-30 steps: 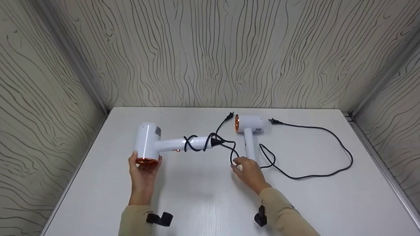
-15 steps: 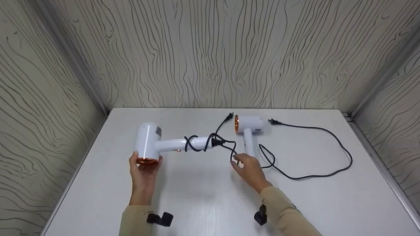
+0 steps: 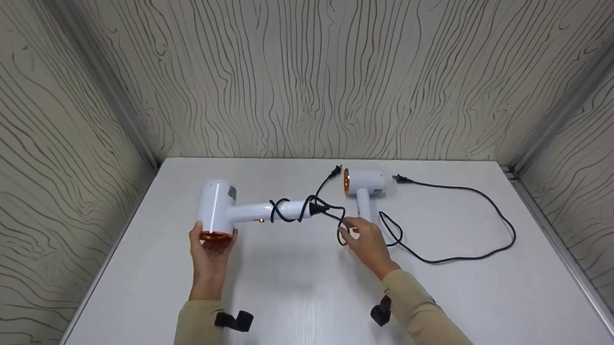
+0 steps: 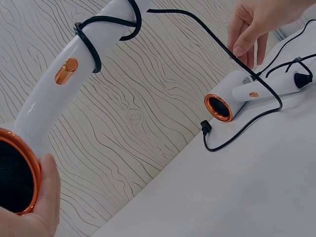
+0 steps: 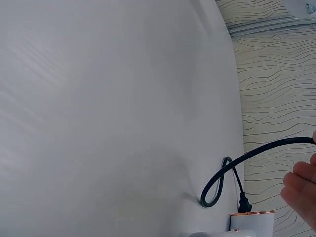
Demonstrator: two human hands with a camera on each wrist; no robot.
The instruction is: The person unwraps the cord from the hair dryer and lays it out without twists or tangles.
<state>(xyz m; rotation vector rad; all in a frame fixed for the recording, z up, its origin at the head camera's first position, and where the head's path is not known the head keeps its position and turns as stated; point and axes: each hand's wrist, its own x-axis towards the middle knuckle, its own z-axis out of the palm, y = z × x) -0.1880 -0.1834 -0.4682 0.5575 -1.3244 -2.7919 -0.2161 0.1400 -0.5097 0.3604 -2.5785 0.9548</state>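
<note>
In the head view, my left hand (image 3: 211, 262) grips a white hair dryer (image 3: 214, 206) by its barrel, near the orange rim. This dryer is off the table, its handle pointing right. A black cord (image 4: 189, 14) is looped around that handle. My right hand (image 3: 368, 244) pinches the cord just beyond the handle's end; in the right wrist view the cord (image 5: 266, 146) runs to its fingertips at the right edge. The held dryer's plug (image 3: 336, 170) lies toward the back of the table. Behind my right hand lies a second white hair dryer (image 3: 366, 181), its handle end hidden.
The second dryer's black cord (image 3: 443, 260) spreads over the right of the white table (image 3: 302, 315), with its plug (image 3: 401, 178) beside the barrel. Wood-patterned walls (image 3: 304, 80) enclose the back and both sides. A wrist camera (image 3: 234, 320) sits on each sleeve.
My right hand has shifted slightly forward, away from the body, along with the bit of cord at its fingers. The left hand and the held hair dryer stay nearly still.
</note>
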